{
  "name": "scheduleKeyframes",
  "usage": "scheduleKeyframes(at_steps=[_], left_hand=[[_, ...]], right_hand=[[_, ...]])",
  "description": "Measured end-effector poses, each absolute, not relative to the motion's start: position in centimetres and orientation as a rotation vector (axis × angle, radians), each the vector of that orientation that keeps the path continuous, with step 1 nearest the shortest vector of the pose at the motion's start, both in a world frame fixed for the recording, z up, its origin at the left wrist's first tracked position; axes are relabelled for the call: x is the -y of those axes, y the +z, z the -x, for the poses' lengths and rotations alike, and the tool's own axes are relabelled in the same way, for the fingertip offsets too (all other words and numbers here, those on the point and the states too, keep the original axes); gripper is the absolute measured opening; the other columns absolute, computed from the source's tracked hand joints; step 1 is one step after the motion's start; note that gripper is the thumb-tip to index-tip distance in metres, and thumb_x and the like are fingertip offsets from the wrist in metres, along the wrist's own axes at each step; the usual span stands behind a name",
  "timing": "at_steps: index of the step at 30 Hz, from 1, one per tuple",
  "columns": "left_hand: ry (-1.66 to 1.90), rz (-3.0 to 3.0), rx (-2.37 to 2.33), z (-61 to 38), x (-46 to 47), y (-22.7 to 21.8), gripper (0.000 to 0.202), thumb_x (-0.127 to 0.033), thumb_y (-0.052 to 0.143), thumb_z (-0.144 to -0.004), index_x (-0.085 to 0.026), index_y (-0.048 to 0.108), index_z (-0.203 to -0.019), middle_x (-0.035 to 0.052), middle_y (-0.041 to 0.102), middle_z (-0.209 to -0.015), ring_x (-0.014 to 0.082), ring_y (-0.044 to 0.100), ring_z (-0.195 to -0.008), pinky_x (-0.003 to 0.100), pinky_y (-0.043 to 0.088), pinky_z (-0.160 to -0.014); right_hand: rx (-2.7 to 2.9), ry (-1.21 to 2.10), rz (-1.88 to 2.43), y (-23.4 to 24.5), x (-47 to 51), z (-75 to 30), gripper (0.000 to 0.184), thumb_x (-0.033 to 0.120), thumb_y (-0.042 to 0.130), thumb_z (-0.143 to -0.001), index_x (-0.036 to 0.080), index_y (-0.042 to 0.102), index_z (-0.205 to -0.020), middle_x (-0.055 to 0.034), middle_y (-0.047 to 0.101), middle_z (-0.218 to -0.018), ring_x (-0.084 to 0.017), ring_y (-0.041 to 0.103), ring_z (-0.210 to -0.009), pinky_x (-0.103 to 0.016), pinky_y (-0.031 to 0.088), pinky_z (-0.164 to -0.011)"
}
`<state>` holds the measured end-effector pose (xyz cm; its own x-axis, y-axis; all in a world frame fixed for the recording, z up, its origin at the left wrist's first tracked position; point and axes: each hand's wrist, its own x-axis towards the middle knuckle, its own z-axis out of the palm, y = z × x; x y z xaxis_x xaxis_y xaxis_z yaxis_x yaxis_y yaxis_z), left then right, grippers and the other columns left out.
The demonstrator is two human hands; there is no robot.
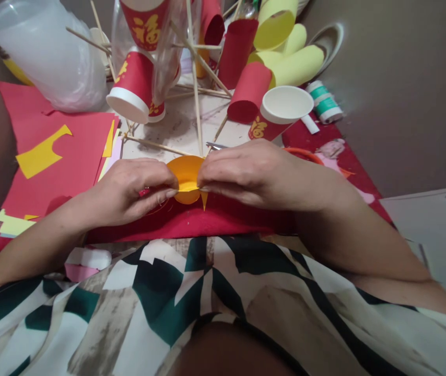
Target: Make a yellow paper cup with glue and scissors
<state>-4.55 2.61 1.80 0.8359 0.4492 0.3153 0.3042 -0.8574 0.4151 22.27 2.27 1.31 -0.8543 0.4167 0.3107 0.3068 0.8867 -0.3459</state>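
Note:
Between my two hands is a rounded piece of orange-yellow paper [186, 169], creased or folded along a line near its lower part. My left hand [139, 188] pinches its left edge between thumb and fingers. My right hand [246, 172] pinches the right edge in the same way. A narrow pointed yellow tip [204, 201] hangs just below the right fingertips. Behind the right hand, the metal tip of a tool [215, 147] shows, its other end hidden; an orange ring-shaped handle [305, 155] appears to the right of that hand.
Red paper sheets [64, 156] lie at left with a yellow paper offcut [43, 154] on top. Wooden sticks [197, 104] form a frame at the back. Around it are red paper cups [132, 81], red paper tubes [248, 89], yellow tubes [297, 65] and a stack of plastic bowls [50, 52].

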Motion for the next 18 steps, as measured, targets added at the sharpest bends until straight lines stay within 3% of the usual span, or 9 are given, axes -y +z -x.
scheduleKeyframes(at_steps=[6,13,18], left_hand=[[0.688,-2.623,-0.482,4.3,-2.9,1.4,0.013,-0.024,0.07,-0.092,-0.02,0.074,-0.104,0.0057,0.075,-0.08,0.016,0.069,-0.071,0.027,0.052,-0.067],[0.708,-2.637,-0.511,3.7,-2.4,1.3,0.012,-0.023,0.065,-0.095,-0.017,0.075,-0.096,0.0102,0.074,-0.092,0.0164,0.071,-0.082,0.024,0.056,-0.07],[0.676,-2.565,-0.465,3.5,-2.4,1.2,0.011,-0.024,0.065,-0.096,-0.019,0.075,-0.095,0.0069,0.074,-0.094,0.0141,0.071,-0.083,0.022,0.056,-0.073]], right_hand=[[2.673,0.473,0.542,1.8,-2.2,-22.3,0.022,0.017,0.046,-0.102,0.017,0.066,-0.094,-0.0047,0.065,-0.088,-0.014,0.058,-0.077,-0.025,0.044,-0.069],[2.591,0.394,0.613,1.1,-1.1,-21.8,0.02,0.027,0.053,-0.102,0.017,0.07,-0.105,-0.0072,0.071,-0.097,-0.016,0.064,-0.081,-0.026,0.045,-0.068],[2.611,0.496,0.584,0.7,-0.9,-21.3,0.026,0.02,0.048,-0.102,0.017,0.073,-0.094,-0.0064,0.072,-0.099,-0.014,0.066,-0.082,-0.024,0.046,-0.068]])
